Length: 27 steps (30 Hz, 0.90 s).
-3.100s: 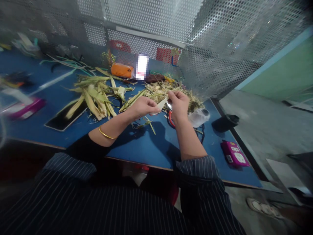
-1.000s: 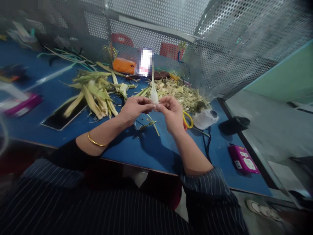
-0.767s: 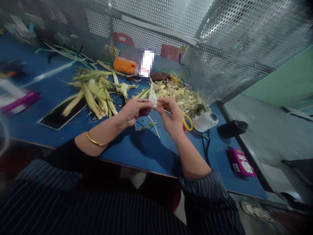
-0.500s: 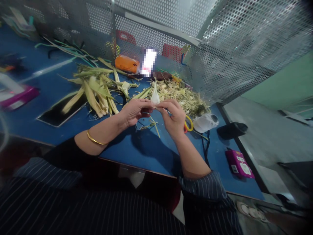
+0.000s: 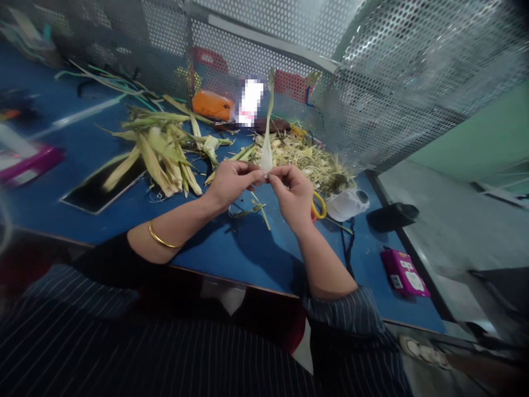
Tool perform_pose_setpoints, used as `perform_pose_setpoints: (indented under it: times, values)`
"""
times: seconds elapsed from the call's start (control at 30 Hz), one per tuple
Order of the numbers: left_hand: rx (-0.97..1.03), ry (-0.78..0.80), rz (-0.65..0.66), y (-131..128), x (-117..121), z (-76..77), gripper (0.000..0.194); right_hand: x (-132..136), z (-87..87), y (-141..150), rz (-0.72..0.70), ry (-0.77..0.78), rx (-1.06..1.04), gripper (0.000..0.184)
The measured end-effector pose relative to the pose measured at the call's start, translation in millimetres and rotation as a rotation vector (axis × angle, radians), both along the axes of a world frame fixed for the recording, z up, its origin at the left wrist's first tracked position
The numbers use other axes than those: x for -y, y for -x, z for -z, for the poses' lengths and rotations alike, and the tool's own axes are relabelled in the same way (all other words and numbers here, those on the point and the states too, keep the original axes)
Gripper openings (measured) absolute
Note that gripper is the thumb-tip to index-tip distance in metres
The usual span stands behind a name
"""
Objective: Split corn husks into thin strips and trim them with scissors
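Observation:
A pale corn husk strip (image 5: 267, 151) stands upright between my two hands, its white wide base at my fingertips and its thin greenish tip pointing up. My left hand (image 5: 236, 184) pinches the base from the left. From the right, my right hand (image 5: 294, 193) pinches the same base with thumb and forefinger. The fingertips of both hands almost meet. Behind them lies a heap of shredded husk (image 5: 308, 160). A pile of whole corn husks (image 5: 161, 149) rests to the left of my left hand. Scissors with a yellow handle (image 5: 319, 205) show partly behind my right hand.
A black tablet-like panel (image 5: 103, 187) lies partly under the husk pile. An orange packet (image 5: 212, 106) and a lit phone (image 5: 250, 102) are at the back by the perforated screen (image 5: 264, 49). Rightward are a white roll (image 5: 347, 205), a black cylinder (image 5: 392, 216) and a purple pack (image 5: 405, 273).
The husk strip now stands taller and straighter, its tip reaching higher. My left thumb has come over onto its base. Both hands stay at nearly the same spot.

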<state>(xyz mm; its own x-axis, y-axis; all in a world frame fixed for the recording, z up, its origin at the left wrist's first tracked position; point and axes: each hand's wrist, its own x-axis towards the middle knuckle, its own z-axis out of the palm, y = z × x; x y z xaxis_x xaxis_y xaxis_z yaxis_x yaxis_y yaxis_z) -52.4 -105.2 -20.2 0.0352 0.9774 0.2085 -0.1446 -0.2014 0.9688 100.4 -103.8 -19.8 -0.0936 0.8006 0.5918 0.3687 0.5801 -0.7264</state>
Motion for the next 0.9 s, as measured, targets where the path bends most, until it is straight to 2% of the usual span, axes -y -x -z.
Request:
perform_pose_setpoints:
  times: [0.2, 0.37, 0.5, 0.6, 0.9]
  values:
    - [-0.072, -0.008, -0.035, 0.6, -1.3, 1.2, 0.020, 1.2, -1.5, 0.7, 0.021, 0.027, -0.012, 0.004]
    - [-0.108, -0.036, -0.010, 1.4, -1.7, 2.9, 0.018, 1.0, -1.6, -0.2, 0.052, -0.009, 0.035, 0.004]
    - [-0.139, -0.043, -0.047, 1.2, 0.1, 1.2, 0.018, 1.2, -1.0, -0.1, 0.070, -0.028, 0.074, 0.004]
    - [-0.093, 0.001, -0.062, 0.2, 0.8, -1.1, 0.016, 1.3, 0.0, -0.1, 0.061, -0.034, 0.074, 0.005]
    - [0.062, 0.148, 0.024, 3.4, -0.2, -4.0, 0.012, -5.3, 7.5, -1.7, -0.027, 0.013, -0.064, 0.014]
